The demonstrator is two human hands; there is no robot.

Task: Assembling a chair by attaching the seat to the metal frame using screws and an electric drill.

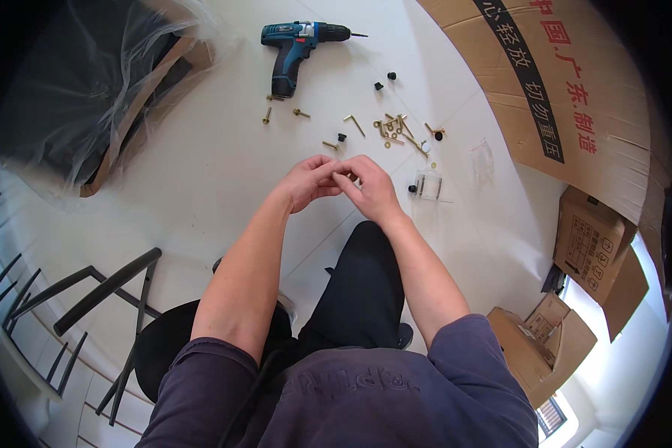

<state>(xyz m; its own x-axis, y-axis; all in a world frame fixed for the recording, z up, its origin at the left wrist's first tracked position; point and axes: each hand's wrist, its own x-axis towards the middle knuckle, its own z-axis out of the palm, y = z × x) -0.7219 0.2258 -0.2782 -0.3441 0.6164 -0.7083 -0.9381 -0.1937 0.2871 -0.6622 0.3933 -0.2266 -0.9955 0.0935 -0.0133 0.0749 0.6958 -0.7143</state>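
In the middle of the view, my left hand (307, 183) and my right hand (371, 190) meet with their fingertips pressed together. Both have curled fingers, and whatever is between them is too small or hidden to make out. Just beyond them on the white floor lie a brass bolt (331, 145) and a small black knob (342, 137). Further right is a loose pile of brass bolts and washers (393, 128), with an L-shaped hex key (355, 125) beside it. A small clear plastic packet (430, 184) rests to the right of my right hand.
A blue and black cordless drill (295, 51) lies at the far side. Plastic-wrapped dark panels (75, 89) are at the far left. A large cardboard sheet (552, 82) and a cardboard box (534, 343) stand on the right. Black metal chair parts (108, 291) are at the near left.
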